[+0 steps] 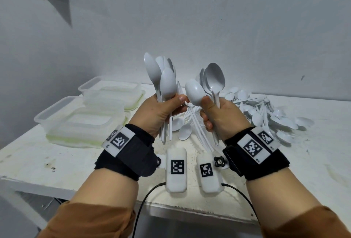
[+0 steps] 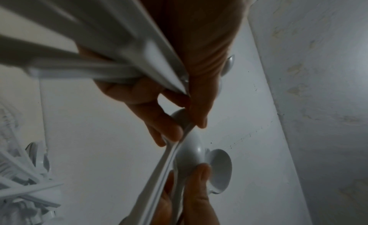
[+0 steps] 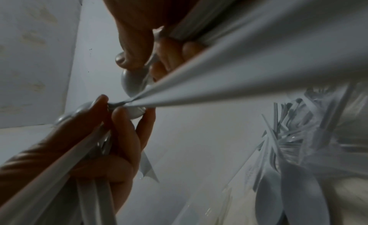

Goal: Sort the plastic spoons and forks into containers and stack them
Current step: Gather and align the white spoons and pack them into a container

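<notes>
Your left hand (image 1: 157, 112) and right hand (image 1: 222, 116) each clench a bunch of spoons (image 1: 163, 78), bowls up, above the table (image 1: 57, 154); keep handles squared before lowering them into the containers (image 1: 79, 122) at left, while the loose pile (image 1: 266, 112), seemingly holding forks too, waits at right, well apart from both fists
</notes>
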